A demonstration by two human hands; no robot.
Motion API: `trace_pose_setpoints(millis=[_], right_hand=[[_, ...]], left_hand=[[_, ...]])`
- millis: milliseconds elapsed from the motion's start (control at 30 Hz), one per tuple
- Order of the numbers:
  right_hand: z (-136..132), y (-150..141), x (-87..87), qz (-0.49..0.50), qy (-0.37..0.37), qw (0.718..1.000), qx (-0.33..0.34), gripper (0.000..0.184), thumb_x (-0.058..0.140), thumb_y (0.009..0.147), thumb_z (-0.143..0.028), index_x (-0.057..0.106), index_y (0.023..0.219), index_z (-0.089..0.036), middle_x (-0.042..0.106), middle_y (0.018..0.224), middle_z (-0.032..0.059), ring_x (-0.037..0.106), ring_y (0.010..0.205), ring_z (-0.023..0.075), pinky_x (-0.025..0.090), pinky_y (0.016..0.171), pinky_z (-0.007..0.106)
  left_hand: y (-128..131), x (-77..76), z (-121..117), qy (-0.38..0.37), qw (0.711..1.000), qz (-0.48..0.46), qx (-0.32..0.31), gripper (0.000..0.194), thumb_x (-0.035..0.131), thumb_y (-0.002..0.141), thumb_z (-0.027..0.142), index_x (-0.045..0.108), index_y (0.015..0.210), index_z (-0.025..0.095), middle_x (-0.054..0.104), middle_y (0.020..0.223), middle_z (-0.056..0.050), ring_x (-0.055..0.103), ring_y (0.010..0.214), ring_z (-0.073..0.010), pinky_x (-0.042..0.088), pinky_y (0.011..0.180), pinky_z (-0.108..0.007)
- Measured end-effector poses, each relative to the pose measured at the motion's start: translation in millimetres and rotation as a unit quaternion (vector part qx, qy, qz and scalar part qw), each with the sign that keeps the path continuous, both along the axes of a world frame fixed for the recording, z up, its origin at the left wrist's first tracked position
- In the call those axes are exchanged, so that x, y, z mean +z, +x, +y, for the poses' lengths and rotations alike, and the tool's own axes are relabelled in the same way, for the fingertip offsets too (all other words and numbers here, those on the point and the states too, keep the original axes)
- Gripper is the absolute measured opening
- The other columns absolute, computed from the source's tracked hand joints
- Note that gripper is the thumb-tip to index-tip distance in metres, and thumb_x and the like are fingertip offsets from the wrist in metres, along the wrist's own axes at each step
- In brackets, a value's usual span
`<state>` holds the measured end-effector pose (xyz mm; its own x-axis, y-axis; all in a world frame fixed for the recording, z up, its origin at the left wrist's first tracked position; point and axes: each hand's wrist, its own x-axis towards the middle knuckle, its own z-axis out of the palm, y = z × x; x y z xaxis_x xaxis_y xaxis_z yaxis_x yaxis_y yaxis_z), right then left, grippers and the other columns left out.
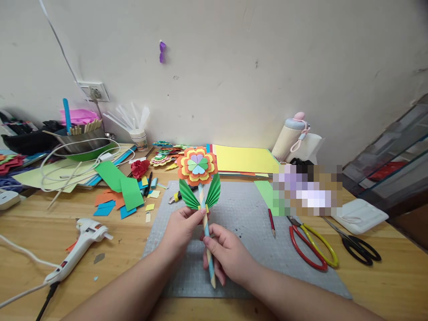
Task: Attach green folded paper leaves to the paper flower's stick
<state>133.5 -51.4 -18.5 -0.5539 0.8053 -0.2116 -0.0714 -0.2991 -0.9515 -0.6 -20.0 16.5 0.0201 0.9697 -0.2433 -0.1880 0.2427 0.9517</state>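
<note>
A layered paper flower (pixel 197 166) in orange and yellow, with purple, green and blue heart shapes at its centre, tops a blue-and-cream striped rolled-paper stem. Two pleated green paper leaves (pixel 213 192) flank the stem just below the bloom. My left hand (pixel 183 225) pinches the stem at a yellow band where the leaves join. Lower down, my right hand (pixel 225 252) is closed around the same stem, its thumb in front. The flower is held tilted above a grey cutting mat (pixel 257 272).
A white glue gun (pixel 78 249) with its cord lies left, near coloured paper scraps (pixel 132 194). Red-and-yellow-handled scissors (pixel 314 247), black scissors (pixel 359 249) and a pencil (pixel 271 223) lie right. Yellow paper sheets (pixel 245 158), a cup of glue sticks (pixel 137 139) and a bottle (pixel 290 136) stand behind.
</note>
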Motion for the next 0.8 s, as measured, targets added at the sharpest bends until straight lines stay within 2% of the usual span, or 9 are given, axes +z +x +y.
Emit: trace_pose_setpoints(millis=[267, 567, 800], right_hand=[[-1.1, -0.1, 0.7, -0.012, 0.000, 1.000, -0.001, 0.031, 0.045, 0.084, -0.051, 0.038, 0.089, -0.021, 0.060, 0.057, -0.0054, 0.041, 0.024, 0.0052, 0.026, 0.024, 0.014], [0.1, -0.8, -0.5, -0.010, 0.003, 1.000, -0.002, 0.029, 0.046, 0.084, -0.048, 0.038, 0.089, -0.020, 0.061, 0.058, -0.0048, 0.041, 0.024, 0.0048, 0.025, 0.023, 0.013], [-0.1, 0.0, -2.0, 0.002, 0.000, 1.000, -0.001, 0.028, 0.046, 0.085, -0.047, 0.039, 0.089, -0.020, 0.061, 0.058, -0.0051, 0.042, 0.024, 0.0050, 0.026, 0.023, 0.013]], left_hand=[[1.1, 3.1, -0.5, 0.000, 1.000, 0.004, 0.000, 0.026, 0.075, 0.061, 0.038, 0.068, 0.066, 0.013, 0.065, 0.063, -0.004, 0.057, 0.060, -0.0139, 0.044, 0.053, -0.023], [-1.8, -4.1, 0.9, 0.009, 1.000, 0.003, 0.001, 0.027, 0.074, 0.062, 0.038, 0.069, 0.070, 0.012, 0.068, 0.069, -0.007, 0.060, 0.068, -0.0161, 0.045, 0.064, -0.025], [1.2, -3.1, -1.4, -0.004, 1.000, -0.011, 0.009, 0.025, 0.074, 0.063, 0.036, 0.068, 0.068, 0.013, 0.066, 0.065, -0.005, 0.058, 0.064, -0.0148, 0.045, 0.057, -0.024]])
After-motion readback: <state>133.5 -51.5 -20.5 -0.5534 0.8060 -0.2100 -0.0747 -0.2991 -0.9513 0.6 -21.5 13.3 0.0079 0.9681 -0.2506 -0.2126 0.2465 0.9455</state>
